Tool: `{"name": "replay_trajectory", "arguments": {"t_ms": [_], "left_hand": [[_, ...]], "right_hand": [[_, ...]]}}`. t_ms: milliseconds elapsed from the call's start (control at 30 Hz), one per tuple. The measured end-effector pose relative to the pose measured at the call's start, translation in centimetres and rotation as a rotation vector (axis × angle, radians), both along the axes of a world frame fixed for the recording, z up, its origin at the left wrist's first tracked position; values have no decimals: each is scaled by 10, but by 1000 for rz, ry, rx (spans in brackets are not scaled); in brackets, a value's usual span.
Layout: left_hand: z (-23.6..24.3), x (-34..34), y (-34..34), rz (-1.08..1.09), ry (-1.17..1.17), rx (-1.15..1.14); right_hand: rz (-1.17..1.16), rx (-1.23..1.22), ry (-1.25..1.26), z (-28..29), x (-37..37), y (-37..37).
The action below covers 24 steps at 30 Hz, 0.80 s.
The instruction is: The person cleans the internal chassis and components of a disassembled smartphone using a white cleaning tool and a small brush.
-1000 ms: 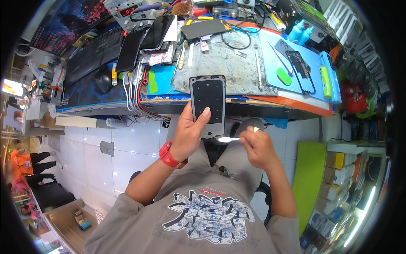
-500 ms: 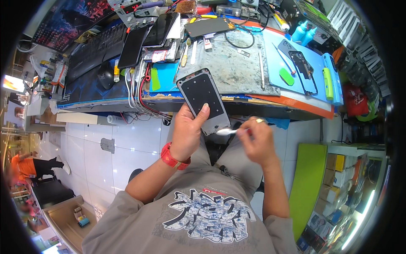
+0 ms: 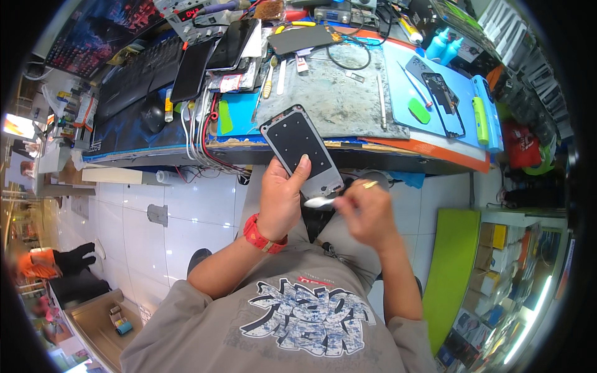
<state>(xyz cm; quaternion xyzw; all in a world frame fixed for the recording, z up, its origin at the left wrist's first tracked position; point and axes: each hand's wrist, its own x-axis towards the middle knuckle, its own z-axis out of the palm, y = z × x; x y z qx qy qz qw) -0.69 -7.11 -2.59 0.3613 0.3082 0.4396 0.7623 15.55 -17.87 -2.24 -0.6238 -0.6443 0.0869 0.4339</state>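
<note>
While the left forearm angles up and inward from the lower left, the left hand [image 3: 280,193] grips a phone frame [image 3: 298,140] by its lower left side. The thumb lies straight across the dark panel on the face, pointing up and to the right, and the other fingers are mostly hidden behind the frame. A red watch [image 3: 266,235] sits around that wrist.

The phone frame is held over the lap, just in front of the near edge of the bench [image 3: 404,163], its top tilted to the left and overlapping the edge in this view.

The right forearm rises steeply from the lower right, leaning slightly left. The right hand [image 3: 367,214] turns inward with its back upward and its fingers curled, a yellow ring [image 3: 370,184] on one of them. Thumb and fingers pinch a white-tipped tool [image 3: 319,202] that points left toward the frame's bottom end; whether the tip touches the frame, I cannot tell. The right hand is slightly blurred.
</note>
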Motion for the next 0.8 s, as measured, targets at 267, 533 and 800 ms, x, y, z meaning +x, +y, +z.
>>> {"name": "replay_trajectory", "arguments": {"t_ms": [267,533,800], "left_hand": [[-2,-2,-1,-6,-12,-26],[14,0,-7,96,-112,-81],[17,-13,-29,-9,-111,-96]], "right_hand": [[82,-80,7,1,-12,-5],[-217,-171,1014,-20,-26,-32],[-207,-225,1217,-10,-52,-14]]}}
